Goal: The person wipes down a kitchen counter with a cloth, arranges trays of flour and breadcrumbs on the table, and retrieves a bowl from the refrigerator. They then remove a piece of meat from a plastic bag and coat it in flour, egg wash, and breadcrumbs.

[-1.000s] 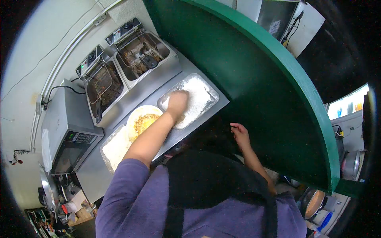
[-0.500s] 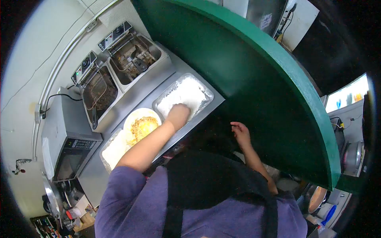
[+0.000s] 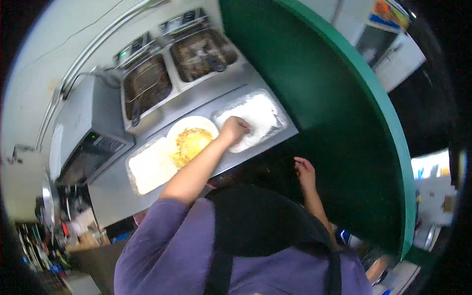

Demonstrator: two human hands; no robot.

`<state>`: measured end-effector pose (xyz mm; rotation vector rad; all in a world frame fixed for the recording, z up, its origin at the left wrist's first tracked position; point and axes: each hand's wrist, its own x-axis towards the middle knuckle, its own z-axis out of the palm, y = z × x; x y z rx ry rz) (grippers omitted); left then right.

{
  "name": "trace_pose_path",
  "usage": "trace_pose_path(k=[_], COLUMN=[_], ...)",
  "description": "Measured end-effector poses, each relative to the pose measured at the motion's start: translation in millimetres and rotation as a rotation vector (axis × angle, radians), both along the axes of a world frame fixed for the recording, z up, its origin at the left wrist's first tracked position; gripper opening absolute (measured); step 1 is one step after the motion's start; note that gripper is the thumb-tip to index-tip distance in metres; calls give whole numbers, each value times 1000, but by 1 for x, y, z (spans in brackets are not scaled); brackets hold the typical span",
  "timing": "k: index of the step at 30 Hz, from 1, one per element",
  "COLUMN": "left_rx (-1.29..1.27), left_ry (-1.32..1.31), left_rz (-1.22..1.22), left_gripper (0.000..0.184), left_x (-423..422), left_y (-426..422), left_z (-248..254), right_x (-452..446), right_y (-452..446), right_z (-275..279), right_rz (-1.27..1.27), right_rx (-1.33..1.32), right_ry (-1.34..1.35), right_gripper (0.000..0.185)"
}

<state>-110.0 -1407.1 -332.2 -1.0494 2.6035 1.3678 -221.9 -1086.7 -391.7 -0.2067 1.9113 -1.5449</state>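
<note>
My left hand [image 3: 235,130] is over the left part of a clear tray of white powder [image 3: 257,114]. Its fingers are curled down at the powder, and whatever they may hold is hidden. Beside that tray, a white bowl [image 3: 186,123] contains a yellow mixture with orange-brown bits [image 3: 192,143]; my left forearm passes across its lower right. Another tray, of pale cream powder [image 3: 152,167], touches the bowl on the left. My right hand [image 3: 305,173] hangs off the counter near the green partition, fingers loosely bent and apart, holding nothing visible.
Two fryer basins [image 3: 201,56] with dark contents stand behind the trays, a black-handled basket [image 3: 136,110] in the left one. A grey microwave-like appliance [image 3: 93,123] is at left. The curved green partition [image 3: 344,123] borders the steel counter [image 3: 110,196] on the right.
The view has turned, so the counter sits at a different slant. My left hand has shifted toward the tray's left side, its fingers still curled. My right hand still hangs by the partition.
</note>
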Motion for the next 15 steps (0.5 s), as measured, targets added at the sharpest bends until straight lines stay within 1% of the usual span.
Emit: trace_pose_path(k=[1,2,3,5,6,9,12,13,15], left_rx=[-18,19,12,72,87,-211,-330,-432,-627], left_ry=[47,102,176,173,180,211,106,26,-132], left_rz=[15,89,83,154,211,282,235,166,23], left_gripper=[11,11,13,14,17,17,13,13,16], left_x=[4,9,17,38,52,101,143,148,155], left_y=[1,4,2,4,0,-32,-55,-55,-56], left_z=[-16,-10,-16,32,53,65,72,69,46], right_x=[1,0,-1,-3,-4,-3,2,4,7], right_y=[-3,-6,-9,-14,-17,-23,-39,-45,-55], right_z=[2,4,4,3,2,2,4,3,3], right_rz=[16,37,49,50,69,86,93,96,127], right_rx=[-21,-41,-11,60,42,13,16,18,28], right_ry=[-16,-35,-32,-23,-16,-3,-3,-3,6], right_gripper=[20,20,20,20,19,19,18,18,18])
